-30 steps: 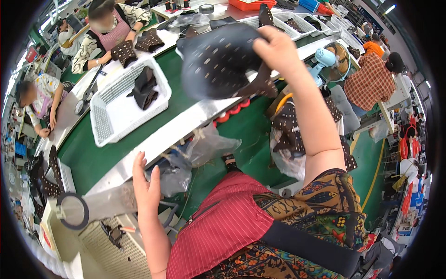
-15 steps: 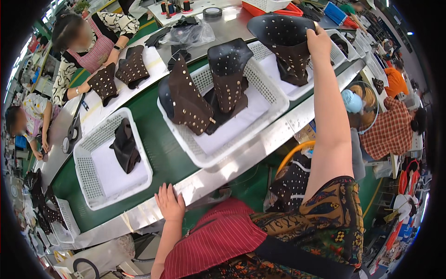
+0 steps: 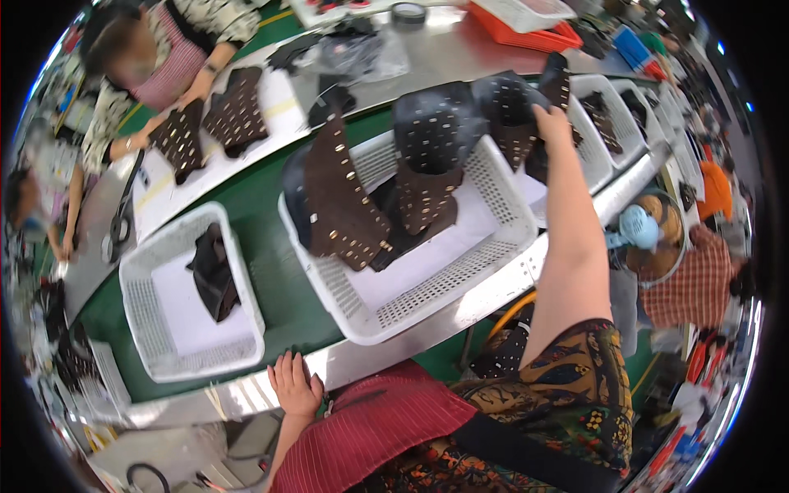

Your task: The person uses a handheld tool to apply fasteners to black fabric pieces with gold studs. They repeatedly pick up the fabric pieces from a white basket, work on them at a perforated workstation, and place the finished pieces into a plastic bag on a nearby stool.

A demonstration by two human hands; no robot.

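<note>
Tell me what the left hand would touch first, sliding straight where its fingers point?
Just past the metal edge, the left hand would probably meet the green belt, though depth is unclear.

White baskets (image 3: pixel 436 306) line the green table (image 3: pixel 288 316), left to right; its far side carries tape (image 3: pixel 408 20), a red tray (image 3: pixel 526 39).

The one view looks out from the person's head, facing down and forward across a long green work surface (image 3: pixel 283 300). Nearest the lens, at the lower edge, is a red, thinly white-striped cloth garment (image 3: pixel 374 427); the bare left hand (image 3: pixel 296 384) is close, the bare right hand (image 3: pixel 555 127) farther out. A white perforated plastic basket (image 3: pixel 444 300) fills the middle distance, a co-worker's pink cloth apron (image 3: pixel 175 74) beyond, upper left, and straight edges bend toward the round rim
</note>
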